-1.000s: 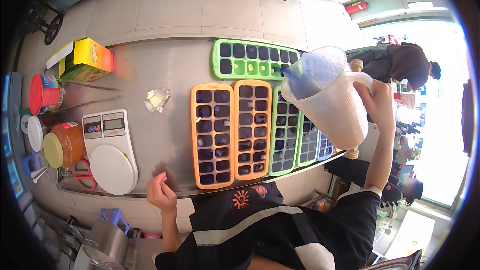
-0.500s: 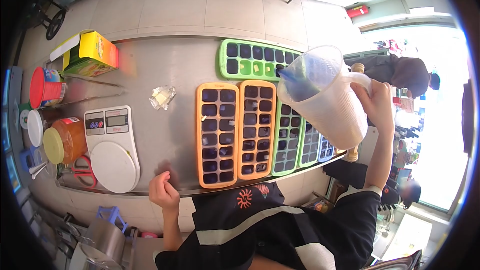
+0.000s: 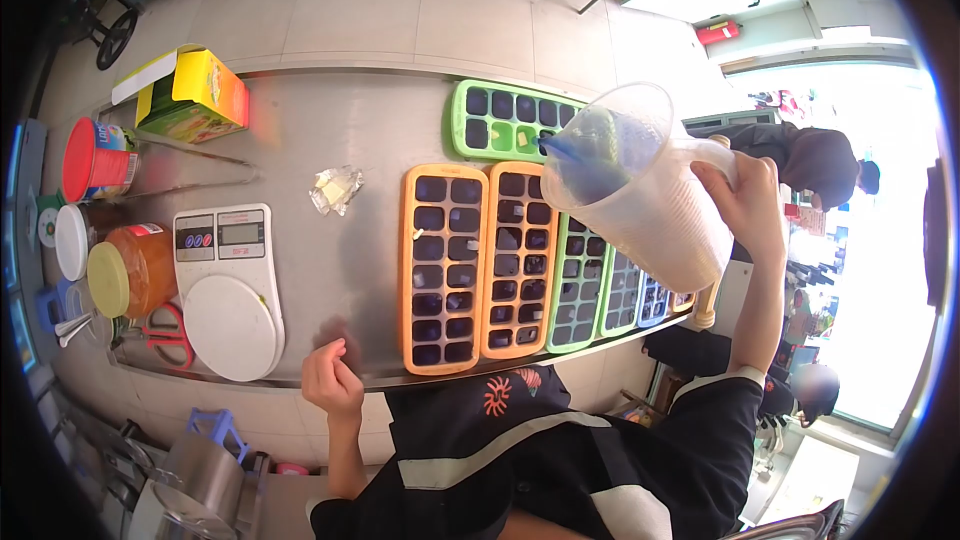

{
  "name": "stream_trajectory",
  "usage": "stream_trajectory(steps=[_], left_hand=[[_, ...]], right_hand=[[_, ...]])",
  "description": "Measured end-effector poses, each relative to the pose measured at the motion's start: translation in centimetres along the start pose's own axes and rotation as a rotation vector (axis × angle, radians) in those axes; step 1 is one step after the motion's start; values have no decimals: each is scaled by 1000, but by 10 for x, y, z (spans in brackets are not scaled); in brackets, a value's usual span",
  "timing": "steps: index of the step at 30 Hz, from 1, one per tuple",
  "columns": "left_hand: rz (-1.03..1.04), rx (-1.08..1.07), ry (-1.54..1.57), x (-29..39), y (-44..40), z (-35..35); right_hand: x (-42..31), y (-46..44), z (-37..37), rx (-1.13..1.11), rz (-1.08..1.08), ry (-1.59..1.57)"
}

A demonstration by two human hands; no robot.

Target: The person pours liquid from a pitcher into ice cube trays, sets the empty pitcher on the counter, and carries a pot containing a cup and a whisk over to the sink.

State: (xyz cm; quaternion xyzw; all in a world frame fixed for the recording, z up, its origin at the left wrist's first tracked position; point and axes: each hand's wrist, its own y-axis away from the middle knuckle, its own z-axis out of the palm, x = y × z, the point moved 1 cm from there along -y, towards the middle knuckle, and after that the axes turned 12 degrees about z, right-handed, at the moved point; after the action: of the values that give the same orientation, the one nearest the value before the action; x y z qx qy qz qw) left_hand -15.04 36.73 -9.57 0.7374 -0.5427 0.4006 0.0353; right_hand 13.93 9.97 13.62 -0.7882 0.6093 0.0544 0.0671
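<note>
My right hand (image 3: 748,202) grips the handle of a translucent plastic pitcher (image 3: 650,205), which is tilted left with dark blue liquid at its spout. The spout is over a green tray (image 3: 460,125) whose compartments are mostly dark; a few show green with pale pieces in them. Closer to me stand two orange trays (image 3: 409,270) (image 3: 519,352), then green trays (image 3: 553,325) and a blue one, partly behind the pitcher. My left hand (image 3: 333,380) is loosely curled at the table's front edge, with nothing visible in it.
On the metal table (image 3: 330,120) are foil with a pale block (image 3: 336,190), a white scale (image 3: 232,325), red-handled scissors (image 3: 168,335), jars (image 3: 135,270), a red-lidded tub (image 3: 90,158) and a yellow box (image 3: 200,95). Two people (image 3: 820,168) (image 3: 790,395) are at the right.
The pitcher's spout has moved left along the far green tray, and fewer of its compartments show green. The table's contents have shifted slightly right in view. My left hand keeps its curled shape.
</note>
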Motion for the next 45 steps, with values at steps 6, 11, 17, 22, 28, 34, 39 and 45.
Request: stream_trajectory(steps=[6, 11, 17, 22, 28, 34, 39, 45], left_hand=[[12, 10, 5, 1, -2, -1], [10, 9, 8, 2, -3, -2], [20, 15, 4, 0, -2, -2], [19, 27, 9, 1, -3, -2], [28, 35, 6, 0, -2, -2], [29, 38, 6, 0, -3, -2], [39, 33, 2, 1, -4, -2], [53, 24, -6, 1, -3, -2]], right_hand=[[-15, -4, -4, -59, 22, 47], [-22, -6, -2, -104, 63, 9], [-34, -9, -1, -126, 54, 7], [-41, -11, 2, -119, 3, -4], [-48, -13, 2, -110, -45, 6], [-37, -10, 1, -109, 28, 44], [-26, -4, 0, -90, 103, 64], [10, 10, -6, -8, 91, 47]])
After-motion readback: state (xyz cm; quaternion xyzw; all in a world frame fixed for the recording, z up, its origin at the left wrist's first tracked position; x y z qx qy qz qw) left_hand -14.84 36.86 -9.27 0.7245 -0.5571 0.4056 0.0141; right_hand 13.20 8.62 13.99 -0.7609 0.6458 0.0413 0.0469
